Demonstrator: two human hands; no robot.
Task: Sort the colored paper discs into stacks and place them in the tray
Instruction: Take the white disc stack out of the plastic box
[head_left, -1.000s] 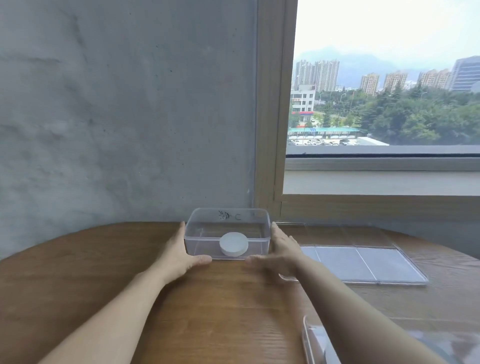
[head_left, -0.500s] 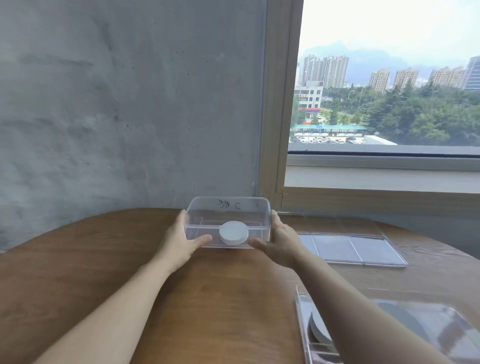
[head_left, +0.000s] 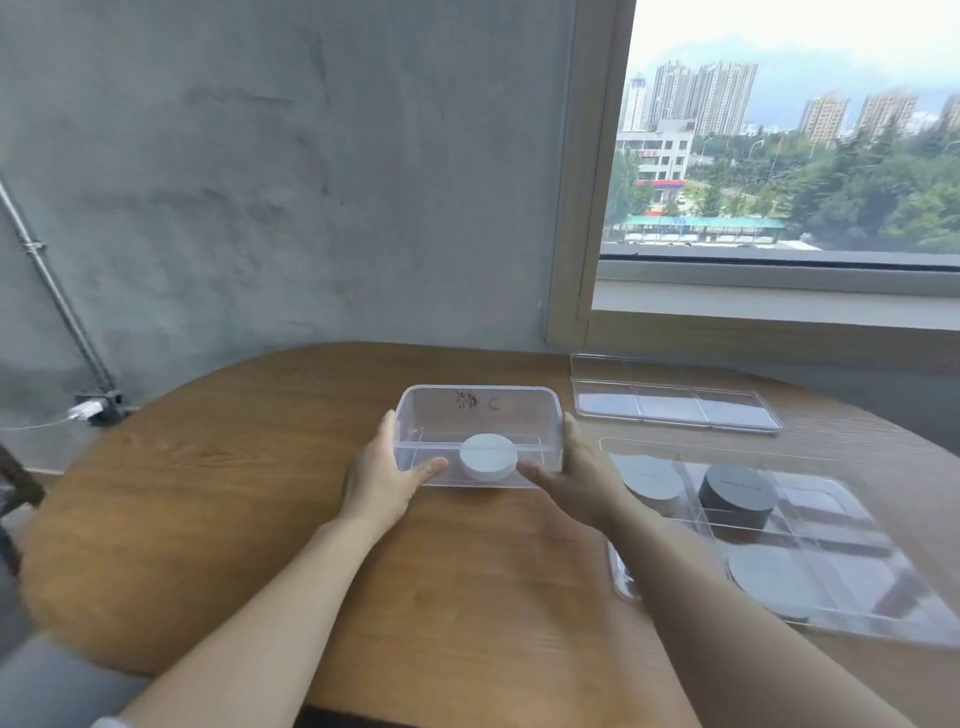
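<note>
Left hand (head_left: 382, 475) and right hand (head_left: 576, 478) clasp opposite ends of clear box (head_left: 478, 415), thumbs across front wall. White disc stack (head_left: 488, 456) inside box, at front wall, between thumbs. Box resting on or just off wooden table (head_left: 208, 467): cannot tell. Divided tray (head_left: 831, 499) at right holds grey stack (head_left: 652, 478), dark stack (head_left: 737, 493) and pale stack (head_left: 769, 571) in separate compartments.
</note>
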